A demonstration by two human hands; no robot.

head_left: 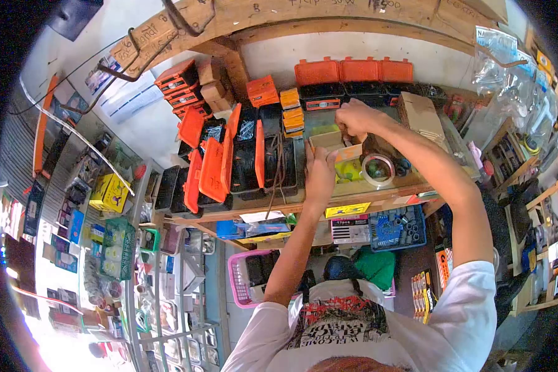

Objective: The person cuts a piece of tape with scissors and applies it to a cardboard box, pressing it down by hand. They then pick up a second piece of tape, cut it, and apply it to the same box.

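Observation:
My left hand (320,175) is at the left side of a small open cardboard box (328,141), its fingers closed on the edge. Bent over the box's back right corner is my right hand (357,118), its fingers pressed together; what they pinch is hidden. A roll of tape (378,170) lies to the right of the box, and yellow-green packets (348,170) lie just in front of it. Behind my right hand stand black cases with raised orange lids (360,70). Small orange boxes (292,115) are stacked left of the box.
Open black-and-orange cases (214,170) with screws fill the shelf's left part. Brown cartons (420,116) lie at the right. Wire hooks (130,56) hang at the upper left. Below the shelf are a blue basket (398,228) and a pink basket (237,279).

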